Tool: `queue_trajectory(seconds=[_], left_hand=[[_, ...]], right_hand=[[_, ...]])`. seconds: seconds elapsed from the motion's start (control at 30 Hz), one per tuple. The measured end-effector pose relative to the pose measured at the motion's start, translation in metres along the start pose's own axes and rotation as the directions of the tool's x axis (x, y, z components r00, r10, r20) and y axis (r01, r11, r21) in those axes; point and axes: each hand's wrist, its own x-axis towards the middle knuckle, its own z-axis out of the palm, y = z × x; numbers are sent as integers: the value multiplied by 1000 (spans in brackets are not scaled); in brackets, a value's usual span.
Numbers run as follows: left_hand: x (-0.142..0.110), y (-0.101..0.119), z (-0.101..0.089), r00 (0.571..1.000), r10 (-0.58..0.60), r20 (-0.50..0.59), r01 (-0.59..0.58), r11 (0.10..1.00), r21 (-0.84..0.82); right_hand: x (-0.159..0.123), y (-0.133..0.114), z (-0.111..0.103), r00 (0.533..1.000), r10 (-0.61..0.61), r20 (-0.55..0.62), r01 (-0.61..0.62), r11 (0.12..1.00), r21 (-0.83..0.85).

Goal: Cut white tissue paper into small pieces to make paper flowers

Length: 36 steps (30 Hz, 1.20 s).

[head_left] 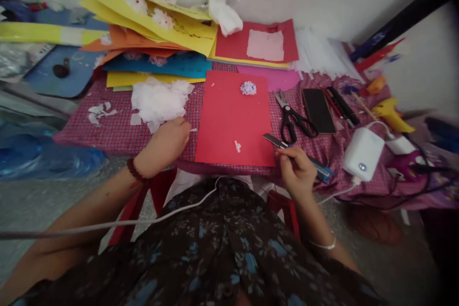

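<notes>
A red sheet of card (229, 114) lies on the checked cloth in front of me, with a small white tissue flower (248, 88) near its far edge and a white scrap (237, 146) near its front. My left hand (167, 146) rests closed at the card's left edge, pinching a tiny white paper strip (193, 130), beside a heap of white tissue (158, 100). My right hand (297, 169) is closed round a blue-handled cutter knife (287, 146), its blade tip over the card's front right corner.
Black scissors (294, 117), a dark phone (318, 110), pens (340, 104), a yellow glue gun (392, 114) and a white charger (363, 153) lie to the right. Stacked coloured papers (154, 33) fill the back. White cables cross my lap.
</notes>
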Motion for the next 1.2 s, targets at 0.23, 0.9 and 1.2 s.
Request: queue_trajectory(seconds=[0.23,0.9,1.2], left_hand=[[45,-29,-30,968,245,-57,-250,908,-336],[97,67,-3,598,799,67,-754,589,-292],[71,96,11,697,717,34,-702,691,-176]], right_hand=[[3,-2,27,992,105,-67,-124,895,-429],[7,-10,28,987,155,35,-108,818,-565],[7,-14,24,987,121,101,-36,798,-601]])
